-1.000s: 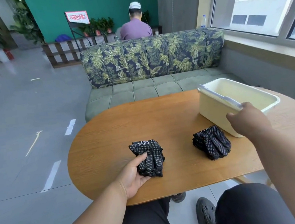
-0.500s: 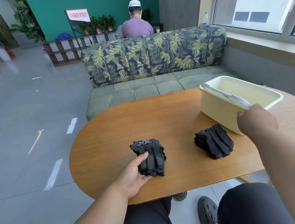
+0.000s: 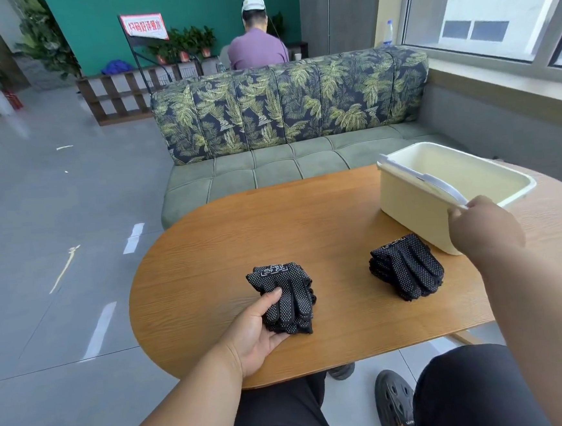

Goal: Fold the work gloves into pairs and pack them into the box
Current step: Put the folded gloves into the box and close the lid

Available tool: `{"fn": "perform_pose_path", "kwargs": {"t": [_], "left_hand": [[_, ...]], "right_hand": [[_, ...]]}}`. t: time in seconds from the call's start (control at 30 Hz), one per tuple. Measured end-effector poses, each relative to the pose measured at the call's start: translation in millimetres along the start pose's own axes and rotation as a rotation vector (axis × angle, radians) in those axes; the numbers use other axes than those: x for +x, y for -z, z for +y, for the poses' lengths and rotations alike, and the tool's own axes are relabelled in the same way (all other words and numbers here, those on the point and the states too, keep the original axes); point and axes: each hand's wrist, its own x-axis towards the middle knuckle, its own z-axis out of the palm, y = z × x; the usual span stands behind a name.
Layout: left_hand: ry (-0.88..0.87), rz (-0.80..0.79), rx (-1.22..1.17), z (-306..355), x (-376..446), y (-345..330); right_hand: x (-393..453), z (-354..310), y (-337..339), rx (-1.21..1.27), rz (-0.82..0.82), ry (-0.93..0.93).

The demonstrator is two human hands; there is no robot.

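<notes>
Two folded bundles of black work gloves with white dots lie on the wooden table (image 3: pixel 227 237). My left hand (image 3: pixel 253 329) grips the left glove bundle (image 3: pixel 287 294) from its near left side, thumb on top. The right glove bundle (image 3: pixel 406 266) lies untouched just in front of the box. A pale yellow plastic box (image 3: pixel 414 215) with a grey handle stands at the table's right. It is open at the top and looks empty. My right hand (image 3: pixel 484 227) grips the box's near rim at the end of the handle.
A green sofa (image 3: pixel 289 165) with a leaf-print back stands behind the table. A person in a purple shirt (image 3: pixel 256 48) sits beyond it, facing away. A window ledge (image 3: pixel 504 77) runs along the right. Grey floor lies to the left. My knees and a shoe show below the table.
My right hand has shifted slightly right along the box rim and the box has turned a little with it. My left hand has closed more onto the left glove bundle.
</notes>
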Motion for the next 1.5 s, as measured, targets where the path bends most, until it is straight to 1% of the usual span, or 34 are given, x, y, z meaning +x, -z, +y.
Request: {"fn": "perform_pose_path", "kwargs": {"t": [0.17, 0.37, 0.47, 0.57, 0.7, 0.83, 0.97, 1.07, 1.13, 1.27, 1.37, 1.43, 1.5], "left_hand": [[0.007, -0.001, -0.005, 0, 0, -1], [-0.008, 0.010, 0.018, 0, -2, -1], [-0.006, 0.021, 0.020, -1, -2, -1], [-0.011, 0.026, 0.017, -1, -1, -1], [-0.025, 0.023, -0.024, -2, -5, 0], [-0.064, 0.025, -0.114, -1, -13, 8], [-0.119, 0.015, -0.164, 11, -28, 23], [-0.186, -0.018, -0.203, 28, -46, 40], [-0.249, -0.057, -0.181, 41, -61, 51], [-0.352, -0.155, -0.149, 56, -87, 69], [-0.320, -0.192, -0.230, 65, -100, 79], [-0.259, -0.183, -0.299, 65, -108, 92], [-0.205, -0.265, -0.320, 71, -113, 93]], "right_hand": [[2, -6, -5, -0.004, -0.024, 0.025], [-4, -9, -15, 0.055, 0.000, 0.086], [-2, -13, -18, 0.029, 0.002, 0.138], [-5, -28, -14, 0.101, -0.029, 0.182], [-12, -52, -11, 0.183, -0.132, 0.283], [-30, -69, -20, 0.316, -0.307, 0.351], [-59, -75, -24, 0.288, -0.438, 0.441], [-83, -73, -16, 0.284, -0.477, 0.501], [-95, -71, -9, 0.310, -0.505, 0.536], [-113, -64, 3, 0.332, -0.663, 0.573], [-124, -60, 9, 0.322, -0.757, 0.617], [-126, -59, 12, 0.285, -0.807, 0.649], [-127, -58, 15, 0.269, -0.845, 0.657]]}}
